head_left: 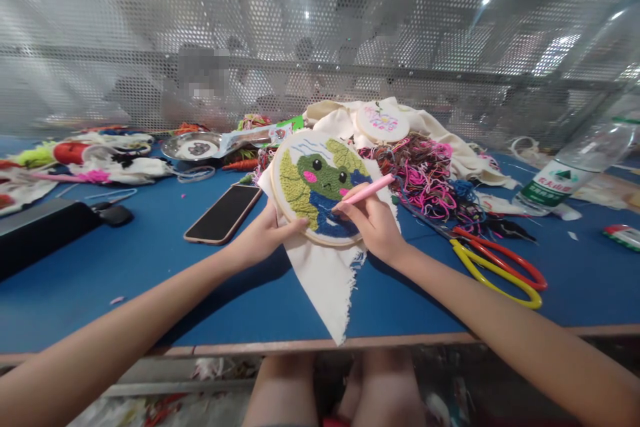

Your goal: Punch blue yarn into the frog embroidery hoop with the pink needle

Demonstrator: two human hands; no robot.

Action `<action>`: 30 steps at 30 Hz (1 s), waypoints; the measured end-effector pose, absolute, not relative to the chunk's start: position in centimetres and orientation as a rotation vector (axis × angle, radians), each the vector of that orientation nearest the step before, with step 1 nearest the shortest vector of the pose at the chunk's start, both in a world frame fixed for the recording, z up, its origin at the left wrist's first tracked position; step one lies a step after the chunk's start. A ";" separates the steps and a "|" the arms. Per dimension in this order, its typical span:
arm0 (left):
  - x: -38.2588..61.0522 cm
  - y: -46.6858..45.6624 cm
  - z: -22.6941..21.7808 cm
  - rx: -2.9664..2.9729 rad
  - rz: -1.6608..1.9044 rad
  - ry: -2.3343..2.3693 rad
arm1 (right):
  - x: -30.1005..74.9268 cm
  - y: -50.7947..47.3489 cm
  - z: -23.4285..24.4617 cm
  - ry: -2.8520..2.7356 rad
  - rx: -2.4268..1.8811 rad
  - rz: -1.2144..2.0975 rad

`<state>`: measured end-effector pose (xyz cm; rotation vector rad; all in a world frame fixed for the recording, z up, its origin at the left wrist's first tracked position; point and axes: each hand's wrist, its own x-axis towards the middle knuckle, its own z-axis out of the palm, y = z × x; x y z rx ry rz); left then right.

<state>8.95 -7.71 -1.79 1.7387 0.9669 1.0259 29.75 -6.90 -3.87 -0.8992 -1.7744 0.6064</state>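
Note:
An embroidery hoop [274, 181] with white cloth stretched in it is tilted up above the table's front half. Its picture is a green frog [320, 175] with pink cheeks, yellow-green patches and a dark blue area below. My left hand [267, 230] grips the hoop's lower left rim, thumb on the front and the other fingers hidden behind. Between the fingers of my right hand [373, 217] is a pink punch needle [369, 189], its tip at the blue stitching. A frayed corner of the cloth [325, 287] hangs below the hoop.
Right of the hoop lie red-and-yellow scissors [495, 267], a tangled yarn heap [420, 163] and a plastic bottle [555, 177]. To the left are a phone [224, 213], a black box [45, 233] and a metal dish [193, 145]. Another hoop [383, 121] rests behind.

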 end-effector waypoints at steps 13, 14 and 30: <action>8.7 -8.2 -2.2 1.858 1.042 0.958 | 28.9 -6.7 -3.8 -1.810 -0.793 0.615; 8.7 -8.2 -2.2 1.876 1.043 0.961 | 28.8 -6.8 -3.7 -1.813 -0.836 0.600; 8.3 -7.6 -2.5 1.856 1.041 1.027 | 29.7 -6.8 -4.1 -1.786 -0.870 0.699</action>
